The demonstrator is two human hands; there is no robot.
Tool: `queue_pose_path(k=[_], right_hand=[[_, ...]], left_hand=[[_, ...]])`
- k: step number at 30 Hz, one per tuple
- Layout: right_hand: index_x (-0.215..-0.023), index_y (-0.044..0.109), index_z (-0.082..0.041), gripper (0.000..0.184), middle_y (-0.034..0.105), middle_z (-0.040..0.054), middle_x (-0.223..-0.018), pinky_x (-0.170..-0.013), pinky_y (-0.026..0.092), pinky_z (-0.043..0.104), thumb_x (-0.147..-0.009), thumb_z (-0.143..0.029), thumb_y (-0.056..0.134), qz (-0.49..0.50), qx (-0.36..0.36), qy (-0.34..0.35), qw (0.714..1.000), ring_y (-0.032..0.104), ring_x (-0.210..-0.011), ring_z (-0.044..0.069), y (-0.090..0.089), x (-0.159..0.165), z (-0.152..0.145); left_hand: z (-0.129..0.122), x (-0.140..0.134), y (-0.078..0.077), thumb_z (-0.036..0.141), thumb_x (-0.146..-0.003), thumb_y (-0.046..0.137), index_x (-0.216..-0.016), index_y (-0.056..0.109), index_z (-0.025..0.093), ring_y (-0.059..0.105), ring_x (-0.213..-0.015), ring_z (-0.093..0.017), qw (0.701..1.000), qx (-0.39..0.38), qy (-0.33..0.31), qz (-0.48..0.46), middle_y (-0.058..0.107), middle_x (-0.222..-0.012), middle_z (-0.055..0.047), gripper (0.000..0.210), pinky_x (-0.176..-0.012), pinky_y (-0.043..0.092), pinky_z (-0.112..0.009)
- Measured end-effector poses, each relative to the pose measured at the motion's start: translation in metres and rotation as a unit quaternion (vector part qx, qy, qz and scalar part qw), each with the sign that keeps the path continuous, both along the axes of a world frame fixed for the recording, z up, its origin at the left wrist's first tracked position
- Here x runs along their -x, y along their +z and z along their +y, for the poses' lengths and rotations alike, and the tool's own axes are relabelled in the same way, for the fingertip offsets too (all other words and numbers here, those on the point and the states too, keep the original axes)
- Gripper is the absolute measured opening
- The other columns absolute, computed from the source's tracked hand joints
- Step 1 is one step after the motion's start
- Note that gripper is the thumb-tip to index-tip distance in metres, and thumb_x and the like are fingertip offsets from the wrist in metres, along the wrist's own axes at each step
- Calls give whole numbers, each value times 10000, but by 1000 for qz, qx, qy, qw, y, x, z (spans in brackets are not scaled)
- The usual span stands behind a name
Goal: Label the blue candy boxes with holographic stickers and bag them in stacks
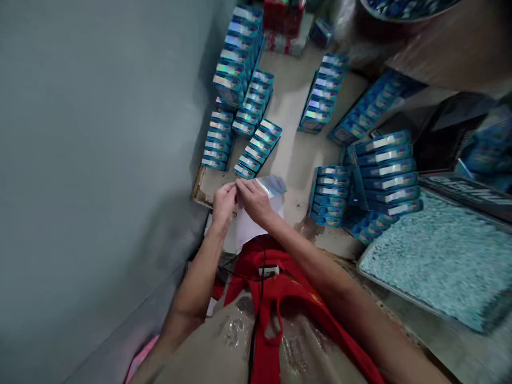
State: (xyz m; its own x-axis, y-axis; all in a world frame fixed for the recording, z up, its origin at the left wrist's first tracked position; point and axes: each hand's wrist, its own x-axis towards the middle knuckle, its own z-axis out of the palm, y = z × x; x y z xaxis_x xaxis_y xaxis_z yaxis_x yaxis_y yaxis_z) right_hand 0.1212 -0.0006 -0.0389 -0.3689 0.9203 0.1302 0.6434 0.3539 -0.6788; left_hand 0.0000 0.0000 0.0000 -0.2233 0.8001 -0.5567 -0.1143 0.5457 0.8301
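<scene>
My left hand (224, 205) and my right hand (255, 201) meet over the near edge of the table, fingertips pinched close together. Between and below them is a thin, translucent plastic sheet or bag (256, 224), its upper part glossy. The fingers of both hands are closed at its left edge. Just beyond the hands stands a short row of small blue boxes (258, 149) with shiny white labels. A second row of blue boxes (218, 140) is beside it, near the wall.
More blue boxes (330, 194) are stacked to the right, near a tray (372, 274) full of small pale turquoise pieces. A round tub (408, 18) stands at the back right. The grey wall (100, 133) bounds the left side. Red packages (284, 16) lie at the back.
</scene>
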Motion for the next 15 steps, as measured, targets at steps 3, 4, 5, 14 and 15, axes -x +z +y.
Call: queue_pose_path(k=[3,4,5,14,15], right_hand=[[-1448,634,-139,447,642,169,-1470,-1180,463,435,-1052,-99,431,2,12,6,1000,611,-1347,268,-5,0,-10],[-1438,642,-152,446,651,161,-1459,-1168,466,432,-1051,-96,428,2,15,6,1000,616,-1330,265,-5,0,-13],[-1422,653,-163,437,672,152,-1427,-1145,473,425,-1052,-100,428,2,17,6,1000,632,-1289,263,-5,-1,-15],[-943,745,-234,262,738,90,-1085,-916,432,391,-1081,-315,538,-14,6,-47,999,581,-1012,257,13,-6,-8],[-936,741,-231,255,731,92,-1097,-917,424,386,-1078,-298,539,-16,0,-45,999,576,-1022,254,14,-7,-5]], left_hand=[[5,0,-6,389,-807,755,-962,790,132,669,-794,-160,999,-14,22,45,777,-896,-72,303,-740,530,-241],[7,1,-7,373,-811,753,-959,789,135,673,-803,-164,998,-16,26,58,776,-895,-71,282,-743,532,-242],[8,3,-8,355,-815,750,-953,788,139,674,-806,-168,997,-18,28,76,775,-890,-68,259,-739,531,-242],[13,15,1,297,-785,747,-910,763,140,608,-676,-124,998,21,43,32,733,-815,-27,201,-638,486,-222],[12,15,2,307,-777,757,-912,762,140,604,-671,-123,998,23,46,27,731,-816,-26,215,-629,483,-222]])
